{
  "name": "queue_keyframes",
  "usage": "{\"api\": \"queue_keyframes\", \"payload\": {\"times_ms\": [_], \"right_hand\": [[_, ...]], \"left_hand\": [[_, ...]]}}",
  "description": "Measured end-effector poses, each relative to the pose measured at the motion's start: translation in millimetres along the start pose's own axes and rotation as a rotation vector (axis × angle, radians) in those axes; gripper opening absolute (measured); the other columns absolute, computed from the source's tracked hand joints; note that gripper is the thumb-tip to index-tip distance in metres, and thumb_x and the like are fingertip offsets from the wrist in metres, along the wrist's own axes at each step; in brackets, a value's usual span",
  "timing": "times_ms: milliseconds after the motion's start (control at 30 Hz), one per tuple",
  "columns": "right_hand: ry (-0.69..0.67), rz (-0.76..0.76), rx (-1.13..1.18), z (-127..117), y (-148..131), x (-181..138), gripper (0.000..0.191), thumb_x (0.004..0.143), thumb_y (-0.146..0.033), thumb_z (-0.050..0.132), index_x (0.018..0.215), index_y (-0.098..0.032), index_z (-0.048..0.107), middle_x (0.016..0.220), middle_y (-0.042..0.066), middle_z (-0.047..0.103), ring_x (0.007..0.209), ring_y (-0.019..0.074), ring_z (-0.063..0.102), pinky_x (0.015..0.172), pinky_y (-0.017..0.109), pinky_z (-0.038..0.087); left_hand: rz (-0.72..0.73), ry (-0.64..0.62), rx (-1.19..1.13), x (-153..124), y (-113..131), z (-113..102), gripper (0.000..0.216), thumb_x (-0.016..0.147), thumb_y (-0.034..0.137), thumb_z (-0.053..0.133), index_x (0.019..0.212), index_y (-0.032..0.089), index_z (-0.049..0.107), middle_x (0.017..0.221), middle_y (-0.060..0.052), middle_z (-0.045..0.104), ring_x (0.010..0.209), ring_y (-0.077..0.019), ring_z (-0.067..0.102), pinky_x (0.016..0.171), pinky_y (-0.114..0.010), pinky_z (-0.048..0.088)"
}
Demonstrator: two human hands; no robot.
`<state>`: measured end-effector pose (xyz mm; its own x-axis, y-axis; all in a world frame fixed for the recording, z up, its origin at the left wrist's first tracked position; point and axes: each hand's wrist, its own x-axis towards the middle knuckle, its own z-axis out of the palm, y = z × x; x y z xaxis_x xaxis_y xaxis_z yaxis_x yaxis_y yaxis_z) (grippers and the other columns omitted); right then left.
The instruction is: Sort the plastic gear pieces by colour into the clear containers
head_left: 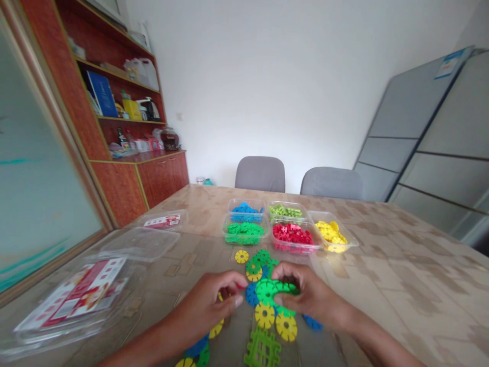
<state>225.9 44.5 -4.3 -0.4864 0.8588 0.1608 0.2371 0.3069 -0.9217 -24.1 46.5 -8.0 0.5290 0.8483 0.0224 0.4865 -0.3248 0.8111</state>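
Observation:
A cluster of joined plastic snowflake discs (pixel 267 295) in green, yellow and blue lies on the table in front of me. My right hand (pixel 311 295) is closed around a green curved piece at the cluster's right side. My left hand (pixel 208 306) pinches a small red piece beside a blue disc at the cluster's left edge. A loose yellow disc (pixel 241 256) sits just beyond. More yellow, blue and green discs (pixel 198 351) and a green lattice piece (pixel 263 349) lie below my hands.
Several clear tubs hold sorted pieces: blue (pixel 245 209), light green (pixel 286 210), green (pixel 245 232), red (pixel 292 236), yellow (pixel 331 232). Clear lids and a labelled box (pixel 76 298) lie at left. Two grey chairs (pixel 260 173) stand behind the table; a wooden shelf unit (pixel 126 127) is at left.

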Motion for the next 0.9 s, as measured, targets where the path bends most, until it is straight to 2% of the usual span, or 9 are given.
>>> {"api": "queue_keyframes", "payload": {"times_ms": [133, 300, 467, 567, 667, 700, 800, 867, 900], "right_hand": [[0.132, -0.082, -0.160, -20.2, -0.6, 19.5, 0.015, 0.079, -0.029, 0.064, 0.082, -0.018, 0.054, 0.075, -0.002, 0.057, 0.067, 0.0131, 0.053, 0.059, 0.024, 0.043], [0.272, -0.153, -0.330, -41.2, -9.4, 80.7, 0.011, 0.074, -0.024, 0.064, 0.077, -0.019, 0.055, 0.073, -0.001, 0.057, 0.069, 0.0153, 0.053, 0.063, 0.027, 0.042], [0.318, -0.179, -0.402, -43.8, -17.0, 144.6, 0.011, 0.070, -0.020, 0.068, 0.070, -0.020, 0.056, 0.067, -0.002, 0.059, 0.063, 0.0158, 0.053, 0.064, 0.029, 0.041], [0.312, -0.180, -0.400, -39.2, -13.7, 157.1, 0.009, 0.073, -0.022, 0.066, 0.069, -0.020, 0.058, 0.067, -0.001, 0.061, 0.063, 0.0162, 0.055, 0.063, 0.029, 0.042], [0.298, -0.183, -0.378, -34.9, -8.2, 142.6, 0.006, 0.080, -0.023, 0.058, 0.076, -0.019, 0.060, 0.073, 0.001, 0.063, 0.068, 0.0169, 0.058, 0.065, 0.029, 0.044], [0.281, -0.181, -0.369, -33.9, -6.7, 132.3, 0.008, 0.082, -0.024, 0.055, 0.078, -0.019, 0.060, 0.074, 0.001, 0.063, 0.068, 0.0167, 0.058, 0.064, 0.029, 0.044], [0.179, -0.158, -0.352, -33.5, -3.9, 88.1, 0.015, 0.086, -0.031, 0.052, 0.084, -0.019, 0.062, 0.072, 0.001, 0.062, 0.065, 0.0160, 0.058, 0.058, 0.027, 0.044], [0.102, -0.124, -0.364, -36.7, -2.4, 50.5, 0.014, 0.085, -0.031, 0.056, 0.087, -0.019, 0.063, 0.077, 0.002, 0.065, 0.068, 0.0173, 0.060, 0.058, 0.027, 0.046], [0.023, -0.067, -0.422, -39.6, -1.5, 30.6, 0.016, 0.084, -0.030, 0.059, 0.095, -0.019, 0.064, 0.081, 0.003, 0.066, 0.070, 0.0183, 0.061, 0.059, 0.028, 0.047]], "left_hand": [[0.025, 0.041, -0.014, 3.4, 3.2, -15.6, 0.023, 0.088, 0.033, 0.050, 0.096, 0.016, 0.064, 0.077, 0.000, 0.064, 0.068, -0.0146, 0.056, 0.061, -0.022, 0.039], [0.056, 0.087, 0.009, 4.2, 0.9, -31.5, 0.022, 0.089, 0.033, 0.050, 0.094, 0.016, 0.063, 0.078, -0.001, 0.065, 0.070, -0.0157, 0.058, 0.063, -0.023, 0.041], [0.031, 0.132, 0.101, 9.6, -10.3, -41.8, 0.022, 0.087, 0.032, 0.050, 0.093, 0.016, 0.064, 0.075, 0.000, 0.064, 0.067, -0.0156, 0.057, 0.061, -0.023, 0.040], [0.032, 0.133, 0.249, 9.1, -16.6, -54.6, 0.019, 0.087, 0.028, 0.049, 0.089, 0.017, 0.064, 0.075, 0.000, 0.064, 0.069, -0.0158, 0.057, 0.061, -0.023, 0.039], [0.003, 0.049, 0.379, -1.4, -20.2, -74.5, 0.020, 0.082, 0.028, 0.056, 0.097, 0.019, 0.067, 0.083, 0.000, 0.066, 0.074, -0.0180, 0.060, 0.065, -0.024, 0.040], [-0.029, 0.008, 0.406, -6.5, -20.4, -81.4, 0.027, 0.077, 0.028, 0.064, 0.102, 0.020, 0.067, 0.087, -0.001, 0.066, 0.075, -0.0194, 0.060, 0.066, -0.024, 0.041], [-0.147, -0.081, 0.415, -20.2, -18.5, -96.3, 0.058, 0.058, 0.019, 0.079, 0.114, 0.021, 0.065, 0.095, 0.000, 0.066, 0.077, -0.0227, 0.062, 0.067, -0.024, 0.042], [-0.154, -0.131, 0.453, -24.9, -17.0, -98.4, 0.057, 0.054, 0.015, 0.080, 0.109, 0.021, 0.067, 0.096, 0.000, 0.065, 0.082, -0.0245, 0.061, 0.068, -0.025, 0.042], [-0.141, -0.172, 0.474, -25.9, -16.9, -97.0, 0.054, 0.053, 0.015, 0.081, 0.105, 0.021, 0.067, 0.095, 0.000, 0.065, 0.084, -0.0253, 0.060, 0.069, -0.025, 0.042]]}}
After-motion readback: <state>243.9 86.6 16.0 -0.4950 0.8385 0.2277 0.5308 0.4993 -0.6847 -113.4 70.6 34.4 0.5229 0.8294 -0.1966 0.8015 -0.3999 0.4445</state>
